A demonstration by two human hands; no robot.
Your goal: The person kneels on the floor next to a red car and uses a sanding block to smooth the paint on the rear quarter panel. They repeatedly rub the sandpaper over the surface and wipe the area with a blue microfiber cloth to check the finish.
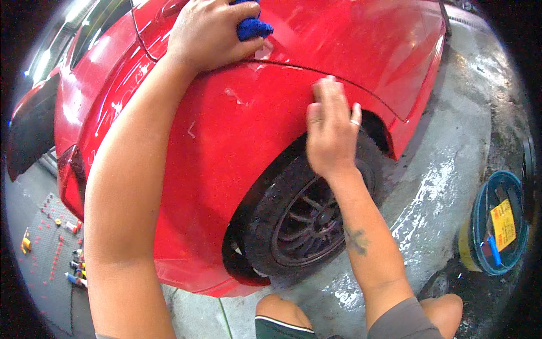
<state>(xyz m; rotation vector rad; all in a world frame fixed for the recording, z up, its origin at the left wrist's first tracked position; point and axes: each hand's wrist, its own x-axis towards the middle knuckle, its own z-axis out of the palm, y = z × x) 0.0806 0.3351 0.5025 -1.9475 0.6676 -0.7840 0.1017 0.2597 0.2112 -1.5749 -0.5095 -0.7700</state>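
At the top of the view, my left hand [212,34] has its fingers closed round a bunched blue cloth [254,29] and rests against the red car body [220,135]. My right hand [333,133] holds nothing. Its fingers are stretched out, with the tips at the panel seam above the wheel arch; whether the palm touches the paint cannot be seen. A ring sits on one finger. Below that hand is the black multi-spoke wheel [316,217] with its dark tyre [254,226], partly hidden by my right forearm.
On the wet grey floor [435,192] at the right stands a round bucket [483,226] holding a yellow-labelled item and something blue. A dark pegboard-like panel [48,271] with small coloured pieces is at the lower left. My bent knees show at the bottom.
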